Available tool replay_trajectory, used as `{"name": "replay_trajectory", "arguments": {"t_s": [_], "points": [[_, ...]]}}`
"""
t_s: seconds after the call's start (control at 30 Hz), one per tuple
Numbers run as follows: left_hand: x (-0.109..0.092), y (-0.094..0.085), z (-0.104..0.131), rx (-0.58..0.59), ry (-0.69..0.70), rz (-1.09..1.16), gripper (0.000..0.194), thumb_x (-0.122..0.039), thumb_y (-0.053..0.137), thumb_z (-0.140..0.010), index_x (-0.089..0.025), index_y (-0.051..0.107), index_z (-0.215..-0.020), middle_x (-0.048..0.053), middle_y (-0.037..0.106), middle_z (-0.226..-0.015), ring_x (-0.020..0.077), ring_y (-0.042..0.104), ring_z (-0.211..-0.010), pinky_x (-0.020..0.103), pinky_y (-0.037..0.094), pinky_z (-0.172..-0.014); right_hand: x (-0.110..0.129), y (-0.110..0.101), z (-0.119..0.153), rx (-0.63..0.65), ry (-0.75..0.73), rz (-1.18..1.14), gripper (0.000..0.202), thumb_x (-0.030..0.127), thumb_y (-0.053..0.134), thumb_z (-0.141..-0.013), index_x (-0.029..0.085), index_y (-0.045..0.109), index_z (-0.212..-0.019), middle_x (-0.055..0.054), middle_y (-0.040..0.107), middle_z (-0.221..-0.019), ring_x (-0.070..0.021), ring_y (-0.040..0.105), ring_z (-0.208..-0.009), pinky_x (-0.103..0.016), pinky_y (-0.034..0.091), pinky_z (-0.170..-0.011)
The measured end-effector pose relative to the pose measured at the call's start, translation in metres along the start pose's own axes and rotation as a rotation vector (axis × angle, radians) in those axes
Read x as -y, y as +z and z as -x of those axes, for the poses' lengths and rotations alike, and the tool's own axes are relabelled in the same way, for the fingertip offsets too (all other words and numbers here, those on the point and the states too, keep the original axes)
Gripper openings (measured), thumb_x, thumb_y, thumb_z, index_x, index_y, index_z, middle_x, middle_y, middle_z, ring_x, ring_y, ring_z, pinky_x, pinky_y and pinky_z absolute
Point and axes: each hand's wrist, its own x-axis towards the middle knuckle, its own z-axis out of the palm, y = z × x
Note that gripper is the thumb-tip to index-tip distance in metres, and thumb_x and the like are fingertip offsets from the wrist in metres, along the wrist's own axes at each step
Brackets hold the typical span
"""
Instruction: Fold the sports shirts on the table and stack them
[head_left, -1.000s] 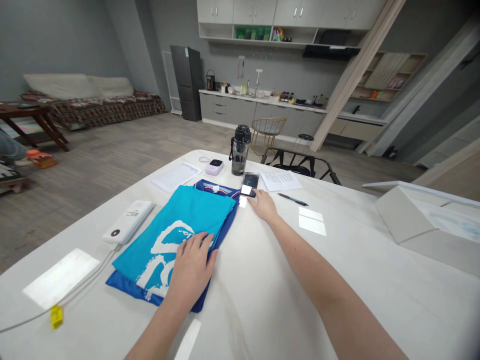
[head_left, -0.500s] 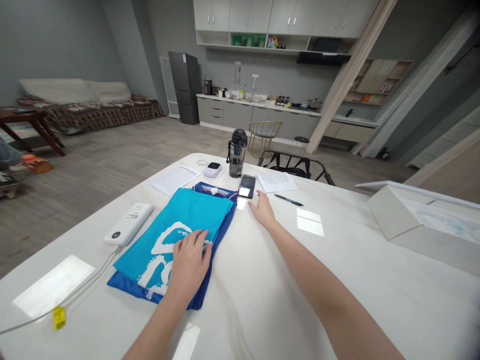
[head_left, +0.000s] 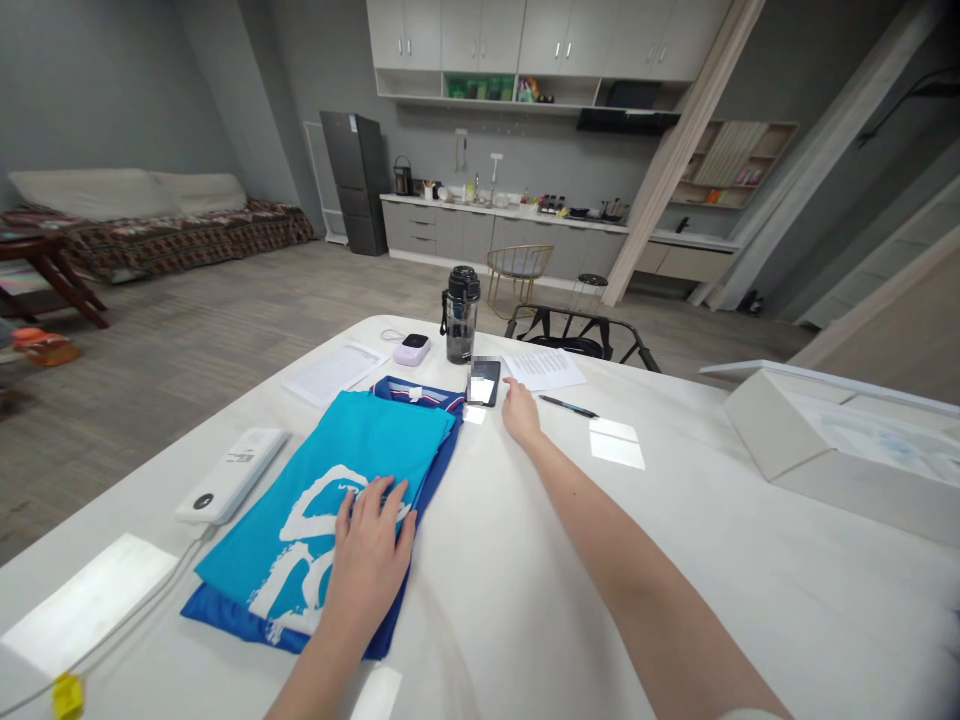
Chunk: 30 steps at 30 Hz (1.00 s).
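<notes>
A light blue T-shirt [head_left: 375, 430] with white lettering lies folded on top of a dark blue garment [head_left: 232, 618] with a striped collar. My left hand [head_left: 369, 550] rests on the T-shirt, fingers spread and flat. Farther forward, my right hand [head_left: 521, 412] is beside the right edge of a dark smartphone [head_left: 485, 383] on the white table [head_left: 525, 580]. Its index finger points forward by the phone and holds nothing I can see; the other fingers are partly hidden. A pen [head_left: 568, 406] lies to the right of this hand.
Behind the phone stands a black-lidded bottle [head_left: 461, 318]. Printed sheets [head_left: 546, 370] and a small lilac device [head_left: 412, 349] are nearby. A white power bank [head_left: 232, 474] with a cable lies left of the clothes. An open white box [head_left: 840, 440] sits at the right.
My right hand has shifted slightly, its fingers now closer together beside the phone. My left hand stays on the T-shirt. The whole view has turned a little to the right.
</notes>
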Motion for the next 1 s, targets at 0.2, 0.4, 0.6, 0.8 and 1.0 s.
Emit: {"name": "replay_trajectory", "arguments": {"t_s": [0.2, 0.4, 0.6, 0.8, 1.0], "points": [[0.009, 0.012, 0.002, 0.01, 0.034, -0.017, 0.042, -0.034, 0.049, -0.098, -0.02, 0.058, -0.137, 0.013, 0.057, -0.141, 0.0302, 0.049, -0.135, 0.055, 0.027, -0.121, -0.013, 0.013, -0.057, 0.045, -0.021, 0.082, 0.053, 0.008, 0.035, -0.095, 0.024, 0.049, -0.144, -0.013, 0.061, -0.119, -0.0267, 0.059, -0.109, -0.036, 0.045, -0.09], [0.018, 0.017, 0.004, 0.039, 0.055, -0.021, 0.049, -0.037, 0.051, -0.095, -0.026, 0.052, -0.143, 0.01, 0.055, -0.146, 0.0294, 0.049, -0.137, 0.054, 0.025, -0.123, -0.013, 0.023, -0.076, 0.055, -0.041, 0.164, 0.051, 0.014, 0.037, -0.097, 0.03, 0.048, -0.144, -0.012, 0.06, -0.114, -0.0282, 0.058, -0.104, -0.039, 0.042, -0.089], [0.025, 0.023, 0.009, 0.031, 0.067, 0.002, 0.053, -0.038, 0.053, -0.093, -0.03, 0.049, -0.146, 0.008, 0.055, -0.147, 0.0301, 0.05, -0.137, 0.056, 0.026, -0.123, -0.014, 0.026, -0.074, 0.044, -0.044, 0.193, 0.051, 0.015, 0.037, -0.098, 0.032, 0.047, -0.146, -0.012, 0.059, -0.112, -0.0289, 0.057, -0.102, -0.041, 0.04, -0.089], [0.024, 0.02, 0.009, 0.054, 0.055, 0.005, 0.053, -0.039, 0.052, -0.094, -0.031, 0.048, -0.146, 0.007, 0.055, -0.147, 0.0301, 0.05, -0.136, 0.057, 0.028, -0.122, -0.013, 0.026, -0.074, 0.056, -0.05, 0.21, 0.053, 0.014, 0.037, -0.098, 0.033, 0.047, -0.146, -0.013, 0.059, -0.114, -0.0297, 0.056, -0.103, -0.041, 0.04, -0.09], [0.025, 0.022, 0.009, 0.061, 0.056, -0.006, 0.053, -0.039, 0.051, -0.095, -0.031, 0.047, -0.147, 0.007, 0.055, -0.147, 0.0303, 0.051, -0.136, 0.057, 0.029, -0.121, -0.015, 0.026, -0.074, 0.037, -0.042, 0.169, 0.049, 0.017, 0.034, -0.1, 0.027, 0.047, -0.146, -0.014, 0.062, -0.117, -0.0301, 0.058, -0.105, -0.042, 0.042, -0.091]]}}
